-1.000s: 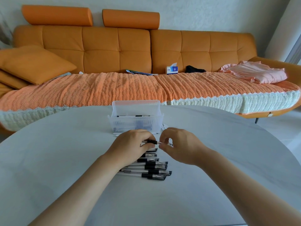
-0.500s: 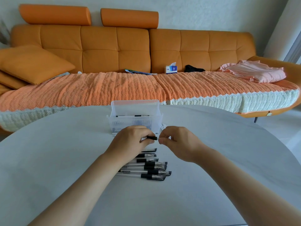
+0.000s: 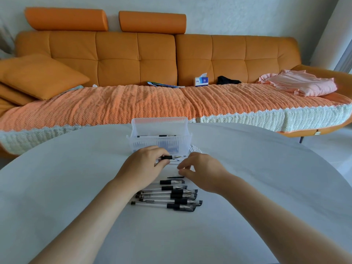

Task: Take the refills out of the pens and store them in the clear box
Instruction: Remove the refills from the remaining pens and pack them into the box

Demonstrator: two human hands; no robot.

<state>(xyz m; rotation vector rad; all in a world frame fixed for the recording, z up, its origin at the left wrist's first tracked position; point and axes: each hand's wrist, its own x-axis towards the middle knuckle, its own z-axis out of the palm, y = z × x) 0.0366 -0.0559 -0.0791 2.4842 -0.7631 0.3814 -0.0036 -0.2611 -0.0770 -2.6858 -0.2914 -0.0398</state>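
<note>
Left hand: fingers curled round a pen at its black grip. The pen lies level, with its tip pointing toward the right hand.

Right hand: fingers loosely curved. Thumb and forefinger are narrowly apart just above the worktop; nothing can be made out between them.

Clear box: just beyond the left fingers, lid upright at the back. One pen lies along the inside; the other contents are blurred through the ribbed wall.

White refills: on the worktop beyond the right fingers, beside the box's right end.

Row of pens: nearer the person than both sets of fingers, lying side by side, black grips to the right.
</note>
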